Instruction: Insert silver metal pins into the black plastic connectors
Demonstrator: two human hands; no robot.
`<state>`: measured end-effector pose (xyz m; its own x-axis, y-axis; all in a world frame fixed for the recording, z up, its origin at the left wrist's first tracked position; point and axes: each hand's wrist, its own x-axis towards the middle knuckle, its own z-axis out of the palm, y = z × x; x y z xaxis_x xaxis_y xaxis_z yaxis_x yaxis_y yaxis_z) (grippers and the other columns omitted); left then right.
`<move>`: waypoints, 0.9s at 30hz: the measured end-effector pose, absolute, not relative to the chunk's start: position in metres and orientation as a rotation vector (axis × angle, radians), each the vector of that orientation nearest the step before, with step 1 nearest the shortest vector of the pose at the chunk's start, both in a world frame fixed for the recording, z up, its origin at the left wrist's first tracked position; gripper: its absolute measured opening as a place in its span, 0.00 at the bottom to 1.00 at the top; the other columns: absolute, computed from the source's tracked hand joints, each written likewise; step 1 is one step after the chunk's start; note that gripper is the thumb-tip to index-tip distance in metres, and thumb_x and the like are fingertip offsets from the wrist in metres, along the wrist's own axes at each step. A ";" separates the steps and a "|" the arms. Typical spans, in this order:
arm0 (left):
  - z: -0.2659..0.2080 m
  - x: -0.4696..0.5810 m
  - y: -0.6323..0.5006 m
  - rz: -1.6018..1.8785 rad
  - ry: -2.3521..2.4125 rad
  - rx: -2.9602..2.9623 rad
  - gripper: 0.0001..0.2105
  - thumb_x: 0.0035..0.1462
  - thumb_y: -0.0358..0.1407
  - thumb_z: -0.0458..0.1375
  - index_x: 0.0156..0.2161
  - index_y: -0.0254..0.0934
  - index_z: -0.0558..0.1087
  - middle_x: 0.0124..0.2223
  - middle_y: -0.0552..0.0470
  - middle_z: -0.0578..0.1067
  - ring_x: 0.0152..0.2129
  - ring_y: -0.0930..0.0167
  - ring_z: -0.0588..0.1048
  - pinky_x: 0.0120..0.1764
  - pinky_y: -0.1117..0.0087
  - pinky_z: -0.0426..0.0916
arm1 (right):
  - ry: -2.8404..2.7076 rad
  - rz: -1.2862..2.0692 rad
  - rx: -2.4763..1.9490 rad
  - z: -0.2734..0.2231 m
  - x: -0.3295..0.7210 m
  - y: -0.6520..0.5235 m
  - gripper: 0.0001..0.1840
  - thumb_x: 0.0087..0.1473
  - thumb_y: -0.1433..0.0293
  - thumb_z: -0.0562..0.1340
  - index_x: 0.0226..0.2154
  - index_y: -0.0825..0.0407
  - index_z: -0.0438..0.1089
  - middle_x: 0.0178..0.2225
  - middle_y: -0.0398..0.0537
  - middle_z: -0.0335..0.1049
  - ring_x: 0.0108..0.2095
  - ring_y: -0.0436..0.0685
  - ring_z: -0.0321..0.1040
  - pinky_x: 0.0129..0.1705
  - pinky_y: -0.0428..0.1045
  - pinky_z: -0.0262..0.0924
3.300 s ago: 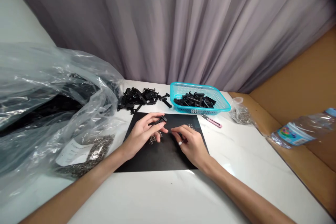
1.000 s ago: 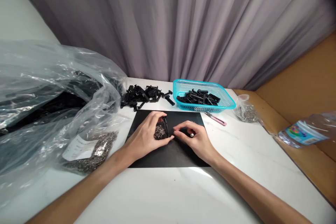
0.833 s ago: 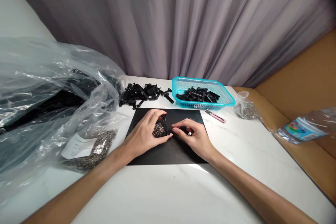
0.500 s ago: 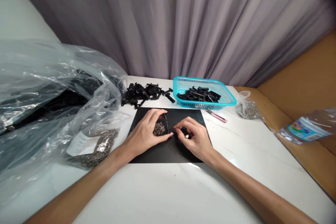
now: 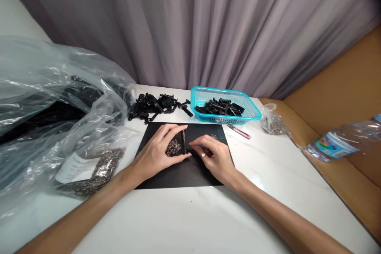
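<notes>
My left hand [image 5: 157, 147] grips a slim black plastic part [image 5: 183, 142] by its two ends, thumb at the near end and fingers at the far end. Behind that part, a heap of small metal pieces [image 5: 174, 147] lies on the black mat [image 5: 178, 174]. My right hand [image 5: 214, 155] is just right of the part, its thumb and forefinger closed together; whatever is between those tips is too small to make out. Something small and white shows on a finger of this hand. More tiny metal pieces [image 5: 216, 138] are scattered on the mat beyond it.
Black parts [image 5: 154, 105] are piled at the back, beside a blue basket [image 5: 256, 114] holding more. A pink cutter [image 5: 240, 131] lies before it. Clear bags of metal pieces [image 5: 108, 162] flank the mat, with a large plastic bag [image 5: 98, 59] left and a bottle [image 5: 333, 145] right.
The whole scene has shifted slightly left as the view turned. My left hand keeps its hold on the black part, and my right hand stays close beside it, its fingertips slightly nearer the part's middle.
</notes>
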<state>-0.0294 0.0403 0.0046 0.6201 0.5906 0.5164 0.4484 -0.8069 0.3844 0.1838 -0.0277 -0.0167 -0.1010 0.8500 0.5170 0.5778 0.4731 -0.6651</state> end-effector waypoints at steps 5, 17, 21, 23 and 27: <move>0.004 -0.030 0.040 0.978 0.842 2.611 0.33 0.58 0.42 0.68 0.65 0.48 0.61 0.57 0.48 0.70 0.55 0.60 0.72 0.59 0.56 0.70 | -1.746 0.376 -1.267 -0.020 0.182 -0.030 0.06 0.66 0.69 0.60 0.41 0.47 0.74 0.39 0.43 0.79 0.27 0.50 0.69 0.30 0.47 0.62; 0.002 -0.031 0.040 0.939 0.805 2.625 0.31 0.58 0.36 0.67 0.64 0.47 0.61 0.57 0.48 0.69 0.56 0.61 0.71 0.60 0.57 0.68 | -1.586 0.658 -1.183 -0.011 0.179 -0.036 0.07 0.61 0.64 0.67 0.36 0.48 0.79 0.32 0.44 0.76 0.24 0.50 0.58 0.25 0.46 0.56; 0.003 -0.031 0.040 0.939 0.783 2.647 0.31 0.58 0.36 0.67 0.63 0.47 0.62 0.56 0.48 0.69 0.56 0.60 0.71 0.60 0.57 0.67 | -1.545 0.767 -1.182 -0.013 0.179 -0.036 0.07 0.59 0.63 0.68 0.36 0.48 0.80 0.25 0.41 0.73 0.22 0.49 0.54 0.24 0.46 0.52; 0.002 -0.030 0.040 0.943 0.776 2.649 0.30 0.58 0.36 0.67 0.63 0.47 0.62 0.56 0.48 0.69 0.55 0.60 0.71 0.60 0.57 0.67 | -1.558 0.777 -1.171 -0.013 0.179 -0.036 0.06 0.59 0.63 0.69 0.36 0.48 0.81 0.28 0.42 0.75 0.22 0.49 0.55 0.24 0.47 0.52; 0.000 -0.031 0.041 0.963 0.783 2.636 0.31 0.57 0.35 0.68 0.63 0.47 0.64 0.56 0.48 0.70 0.54 0.60 0.72 0.60 0.58 0.68 | -1.603 0.778 -1.122 -0.011 0.179 -0.036 0.06 0.60 0.64 0.68 0.36 0.48 0.81 0.37 0.46 0.77 0.27 0.50 0.59 0.27 0.47 0.55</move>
